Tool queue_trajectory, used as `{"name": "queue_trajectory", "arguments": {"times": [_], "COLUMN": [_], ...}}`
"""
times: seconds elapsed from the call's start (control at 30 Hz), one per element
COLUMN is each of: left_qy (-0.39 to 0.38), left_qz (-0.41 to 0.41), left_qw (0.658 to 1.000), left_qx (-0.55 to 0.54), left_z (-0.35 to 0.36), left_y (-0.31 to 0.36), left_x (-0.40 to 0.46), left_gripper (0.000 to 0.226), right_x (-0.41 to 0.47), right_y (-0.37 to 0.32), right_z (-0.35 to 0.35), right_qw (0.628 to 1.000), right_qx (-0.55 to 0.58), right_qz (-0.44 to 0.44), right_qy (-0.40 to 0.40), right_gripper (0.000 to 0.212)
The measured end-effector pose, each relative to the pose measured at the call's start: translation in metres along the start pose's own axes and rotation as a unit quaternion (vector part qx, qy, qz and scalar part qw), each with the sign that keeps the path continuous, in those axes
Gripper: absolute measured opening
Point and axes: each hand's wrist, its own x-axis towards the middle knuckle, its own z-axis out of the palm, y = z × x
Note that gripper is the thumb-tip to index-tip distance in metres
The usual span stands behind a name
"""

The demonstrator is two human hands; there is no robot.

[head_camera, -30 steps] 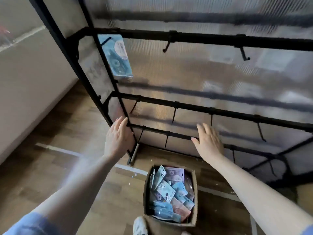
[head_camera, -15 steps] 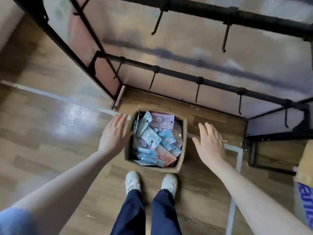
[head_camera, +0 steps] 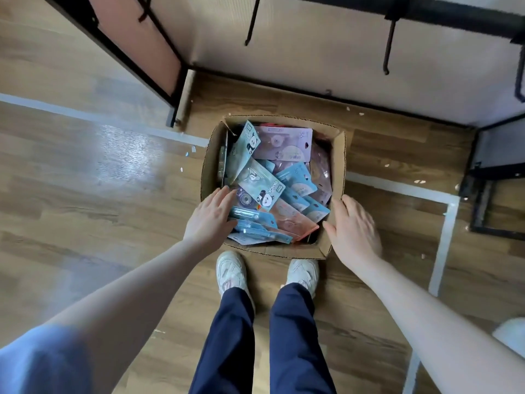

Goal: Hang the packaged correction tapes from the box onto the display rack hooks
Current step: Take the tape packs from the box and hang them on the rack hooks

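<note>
My hands reached down to the open box on the floor, under the rack.

The display rack (head_camera: 335, 12), black metal bars against a pale ribbed panel, was cut off at the top, with only its lowest hooks (head_camera: 388, 46) in view. The cardboard box (head_camera: 338, 166), torn along its rim, sat on the glossy wood floor (head_camera: 85, 180) just ahead of my white shoes (head_camera: 231, 270). My left hand (head_camera: 211, 216) lay flat, fingers straight, over the left rim, touching the packaged correction tapes (head_camera: 262, 184), a loose heap of blue and pink blister cards. My right hand (head_camera: 353, 227) rested open against the right wall, holding nothing. The print on the packs was hard to read.
</note>
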Motion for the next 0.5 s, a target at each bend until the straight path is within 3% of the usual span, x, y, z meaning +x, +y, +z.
{"name": "queue_trajectory", "arguments": {"times": [0.3,0.5], "left_qy": [-0.106,-0.152], "left_qz": [-0.042,-0.051], "left_qw": [0.993,0.986], "left_qx": [0.018,0.039], "left_z": [0.058,0.090], "left_y": [-0.031,-0.037], "left_x": [0.016,0.026], "left_gripper": [0.052,0.042], "right_x": [0.024,0.040], "right_y": [-0.008,-0.004], "right_z": [0.066,0.099], "right_qw": [0.999,0.996], "right_qx": [0.013,-0.072], "right_qz": [0.004,-0.029], "right_qy": [-0.036,-0.048], "right_gripper": [0.054,0.044]}}
